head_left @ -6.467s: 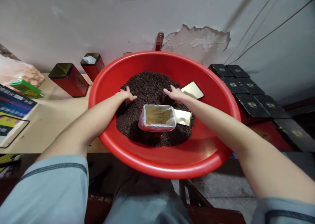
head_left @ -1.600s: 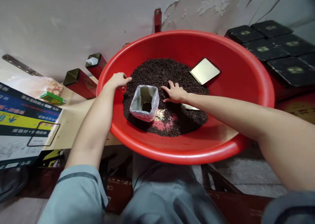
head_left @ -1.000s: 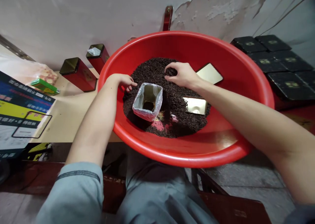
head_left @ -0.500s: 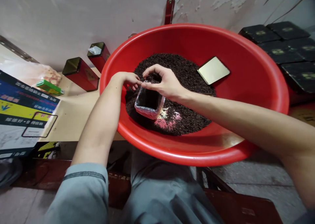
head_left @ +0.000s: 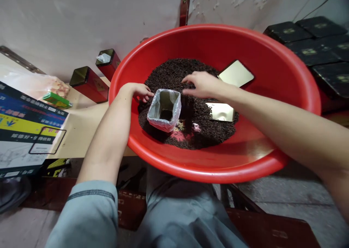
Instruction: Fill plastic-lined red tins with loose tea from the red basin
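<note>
We find the right hand [head_left: 201,84] open, apparently bare, fingers curved over dark loose material [head_left: 170,71] mid-frame; the left hand [head_left: 141,91], left of centre, sits beside the lined container [head_left: 164,105], its grip indeterminable. With that container inside the red basin [head_left: 207,176], left of frame centre, we judge hand-filling in progress, the next move calling for another handful.

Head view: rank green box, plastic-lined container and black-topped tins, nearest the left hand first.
1. Plastic-lined container: just right of the left hand, inside the basin.
2. Green box: left of the basin.
3. Black-topped tins: far right, outside the basin.
</note>
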A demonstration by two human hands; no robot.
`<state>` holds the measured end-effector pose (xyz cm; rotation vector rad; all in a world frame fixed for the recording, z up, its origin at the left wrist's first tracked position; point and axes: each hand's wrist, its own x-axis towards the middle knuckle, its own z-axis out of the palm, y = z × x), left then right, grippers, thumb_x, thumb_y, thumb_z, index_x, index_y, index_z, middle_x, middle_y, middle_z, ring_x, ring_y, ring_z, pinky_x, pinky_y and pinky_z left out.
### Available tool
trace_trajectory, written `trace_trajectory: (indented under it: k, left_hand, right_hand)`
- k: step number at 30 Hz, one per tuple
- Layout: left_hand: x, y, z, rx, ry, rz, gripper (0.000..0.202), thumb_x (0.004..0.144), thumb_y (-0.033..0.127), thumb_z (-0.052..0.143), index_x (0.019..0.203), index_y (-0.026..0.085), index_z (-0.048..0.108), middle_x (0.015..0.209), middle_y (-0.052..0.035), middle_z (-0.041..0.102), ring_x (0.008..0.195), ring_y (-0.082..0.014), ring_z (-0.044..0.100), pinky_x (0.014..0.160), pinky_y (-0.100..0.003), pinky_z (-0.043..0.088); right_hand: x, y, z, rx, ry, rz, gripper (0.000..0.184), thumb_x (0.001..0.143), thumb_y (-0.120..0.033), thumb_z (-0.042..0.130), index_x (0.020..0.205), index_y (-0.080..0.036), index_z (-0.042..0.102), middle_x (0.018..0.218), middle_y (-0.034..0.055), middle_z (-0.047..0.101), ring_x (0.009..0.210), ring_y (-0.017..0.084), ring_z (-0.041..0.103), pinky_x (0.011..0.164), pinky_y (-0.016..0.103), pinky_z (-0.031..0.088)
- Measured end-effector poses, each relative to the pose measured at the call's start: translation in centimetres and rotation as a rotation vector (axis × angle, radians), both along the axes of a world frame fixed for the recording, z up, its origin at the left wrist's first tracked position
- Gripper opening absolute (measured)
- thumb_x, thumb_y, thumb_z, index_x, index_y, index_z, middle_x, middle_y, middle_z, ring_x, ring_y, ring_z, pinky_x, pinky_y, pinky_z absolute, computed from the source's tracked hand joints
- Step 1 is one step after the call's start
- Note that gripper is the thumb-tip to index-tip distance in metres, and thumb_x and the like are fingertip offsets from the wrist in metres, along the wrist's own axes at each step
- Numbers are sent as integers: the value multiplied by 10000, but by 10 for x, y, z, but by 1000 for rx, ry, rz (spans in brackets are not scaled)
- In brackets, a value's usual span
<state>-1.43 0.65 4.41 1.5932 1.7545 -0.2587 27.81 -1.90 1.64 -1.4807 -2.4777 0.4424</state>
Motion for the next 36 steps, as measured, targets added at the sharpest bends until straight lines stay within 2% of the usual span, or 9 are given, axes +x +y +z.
trace_trajectory:
  k: [3, 6, 9, 11, 15, 20, 22, 27, 36]
  left_hand:
    - [-2, 1, 0, -8, 5, -4, 398, 864, 339, 699, 1235, 212, 768, 1105, -133, 840, 1082, -293, 803, 878, -378, 609]
    - [-5, 2, 0, -12, 3, -6, 365, 845, 359, 723, 1184, 225, 758, 1102, -141, 843, 1069, -296, 804, 857, -372, 613]
    - [-7, 2, 0, -17, -23, 1, 356, 828, 378, 737, 1148, 225, 760, 1052, -145, 844, 1035, -302, 808, 846, -383, 623]
    - [-8, 2, -1, -14, -36, 0, 355, 840, 392, 723, 1148, 219, 766, 1039, -149, 841, 1022, -303, 809, 843, -388, 627]
    - [-10, 3, -2, -20, -29, 2, 388, 873, 408, 719, 1201, 204, 762, 1090, -158, 840, 1043, -299, 807, 844, -378, 627]
    - [-14, 8, -5, -78, 21, -36, 561, 940, 492, 721, 1416, 199, 684, 1246, -185, 821, 1160, -309, 782, 882, -361, 629]
    - [-15, 10, -7, -100, 34, -44, 598, 961, 509, 712, 1464, 191, 655, 1316, -197, 799, 1204, -312, 767, 908, -355, 627]
    - [-15, 11, -8, -105, 22, -41, 614, 966, 497, 715, 1493, 188, 649, 1407, -203, 761, 1247, -323, 754, 934, -352, 629]
    - [-15, 11, -7, -132, 72, -89, 630, 1006, 492, 647, 1549, 175, 599, 1497, -212, 717, 1328, -321, 728, 984, -356, 622]
  right_hand:
    - [5, -3, -29, -266, -359, -99, 1267, 730, -432, 987, 1778, -237, 303, 1818, 313, 199, 1439, 537, 582, 1130, 615, 540]
    - [-13, -22, -48, -389, -467, -136, 1449, 707, -345, 1015, 1814, -260, 84, 1833, 339, 11, 1531, 590, 461, 1176, 651, 493]
    - [-33, -37, -58, -314, -444, -213, 1364, 775, -273, 967, 1811, -271, 79, 1810, 346, 148, 1521, 567, 470, 1130, 679, 524]
    - [-39, -42, -61, -260, -403, -230, 1242, 805, -196, 927, 1791, -226, 173, 1746, 350, 282, 1484, 526, 512, 1117, 633, 550]
    - [-33, -34, -60, -232, -358, -175, 973, 834, -128, 870, 1673, -159, 378, 1629, 319, 422, 1442, 477, 546, 1122, 566, 556]
    - [-21, -17, -48, -276, -426, -43, 716, 918, -134, 751, 1573, -139, 460, 1557, 278, 492, 1320, 424, 679, 1086, 500, 582]
    - [-22, -17, -46, -278, -453, 1, 701, 938, -186, 762, 1571, -140, 464, 1559, 272, 491, 1309, 423, 694, 1089, 494, 583]
    - [-35, -36, -54, -241, -446, -58, 984, 820, -355, 950, 1615, -166, 403, 1615, 290, 435, 1448, 483, 572, 1100, 511, 574]
    - [-31, -28, -57, -236, -464, 61, 738, 889, -301, 847, 1532, -152, 516, 1507, 258, 583, 1241, 384, 745, 1012, 410, 605]
